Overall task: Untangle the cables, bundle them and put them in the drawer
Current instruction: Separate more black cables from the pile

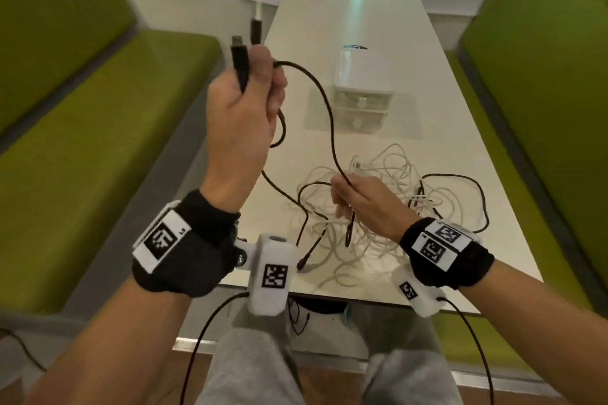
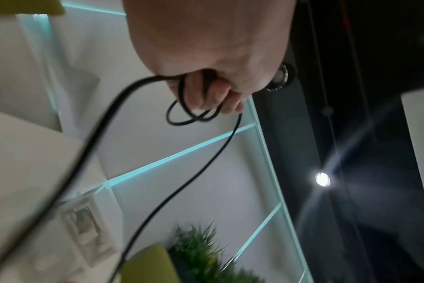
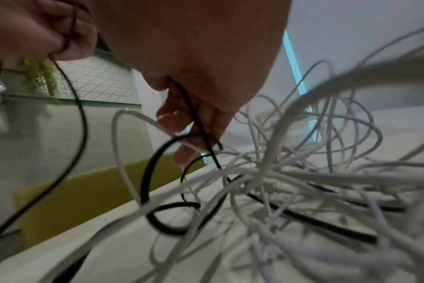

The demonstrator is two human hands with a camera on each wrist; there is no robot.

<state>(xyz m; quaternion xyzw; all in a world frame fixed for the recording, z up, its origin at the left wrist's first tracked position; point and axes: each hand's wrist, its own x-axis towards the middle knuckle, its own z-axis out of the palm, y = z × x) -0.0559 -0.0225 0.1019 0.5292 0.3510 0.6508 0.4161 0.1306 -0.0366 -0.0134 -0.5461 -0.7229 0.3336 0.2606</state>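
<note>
My left hand (image 1: 250, 99) is raised above the table's left edge and grips a black cable (image 1: 324, 102) near its USB plug (image 1: 239, 59), with a small loop (image 2: 189, 114) hanging below the curled fingers (image 2: 206, 95). The cable arcs down to my right hand (image 1: 355, 197), which pinches it (image 3: 194, 118) just above the tangle. A heap of white cables (image 1: 368, 204) mixed with black ones (image 1: 460, 194) lies on the white table (image 1: 362, 16). A small white drawer unit (image 1: 362, 89) with both drawers shut stands beyond the heap.
Green upholstered benches run along both sides of the table, left (image 1: 82, 141) and right (image 1: 543, 92). Thin black leads (image 1: 204, 332) hang from the wrist cameras near my grey-trousered knees (image 1: 250, 368). A dark round object (image 1: 355, 47) sits behind the drawer unit.
</note>
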